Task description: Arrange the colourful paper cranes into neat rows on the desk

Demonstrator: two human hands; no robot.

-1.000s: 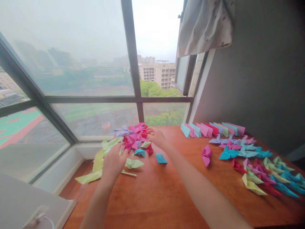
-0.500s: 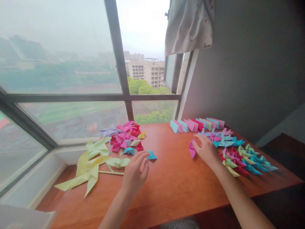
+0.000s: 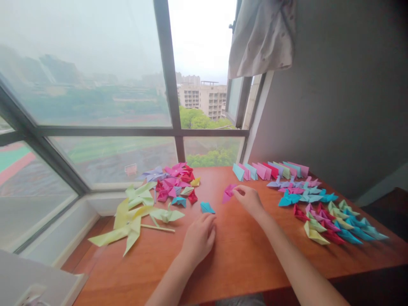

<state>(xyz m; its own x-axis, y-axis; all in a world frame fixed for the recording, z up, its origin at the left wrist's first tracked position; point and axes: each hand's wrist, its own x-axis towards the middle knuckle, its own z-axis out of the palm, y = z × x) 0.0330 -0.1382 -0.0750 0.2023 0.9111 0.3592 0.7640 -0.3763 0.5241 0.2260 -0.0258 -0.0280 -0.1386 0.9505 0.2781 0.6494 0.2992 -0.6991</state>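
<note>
1. Just beyond the left hand (image 3: 200, 239), head view: a blue folded piece (image 3: 208, 208); loosely curled fingers, whether touching it I can't tell.
2. Pinched in the right hand (image 3: 249, 201): the pink folded piece (image 3: 228, 194), just carried leftward, so moving it is underway, away from the paper rows (image 3: 308, 198) at that hand's right.

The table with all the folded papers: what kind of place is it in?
Probably an upstairs room, maybe at home: the big window looks down on treetops and a curtain hangs there.
</note>
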